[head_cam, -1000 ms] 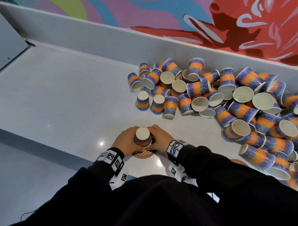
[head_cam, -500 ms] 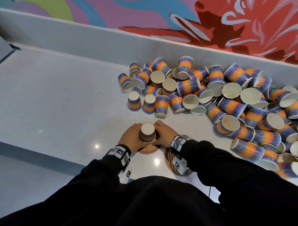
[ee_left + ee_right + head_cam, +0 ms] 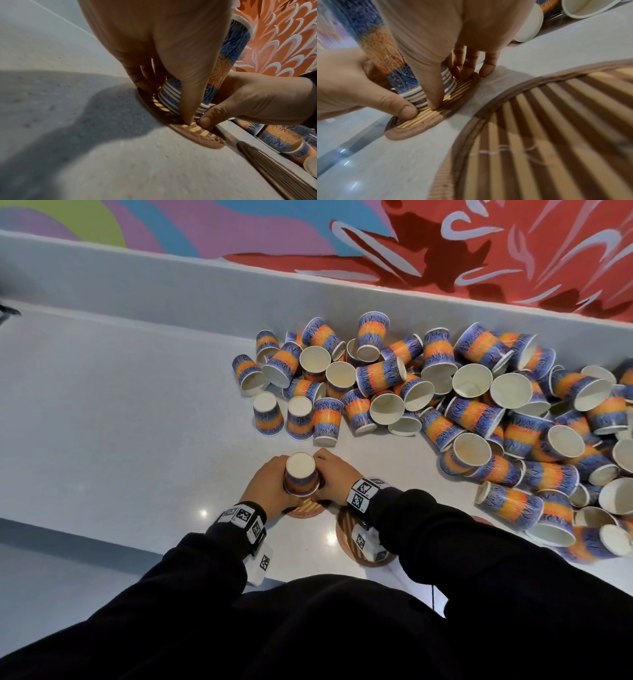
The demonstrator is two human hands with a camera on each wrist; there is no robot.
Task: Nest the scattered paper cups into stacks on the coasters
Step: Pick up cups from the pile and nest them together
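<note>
A stack of nested, upside-down paper cups [image 3: 300, 474] with blue and orange bands stands on a round striped coaster [image 3: 305, 511] near the table's front edge. My left hand [image 3: 270, 486] grips the stack's base from the left, and my right hand [image 3: 334, 479] grips it from the right. In the left wrist view the thumb tips reach down beside the stacked white rims [image 3: 171, 97] onto the coaster [image 3: 197, 134]. The right wrist view shows the same rims [image 3: 419, 94], with fingers curled behind the stack. A second striped coaster [image 3: 347, 534] lies bare under my right wrist.
A big heap of loose cups [image 3: 479, 405] covers the table's right and back; some lie on their sides, some stand upside down. Three upside-down cups [image 3: 298, 419] stand just beyond my hands. A low grey wall [image 3: 171, 285] borders the back.
Both hands stay round the stack on the coaster. The head view has shifted, so the second coaster under my right wrist now shows.
</note>
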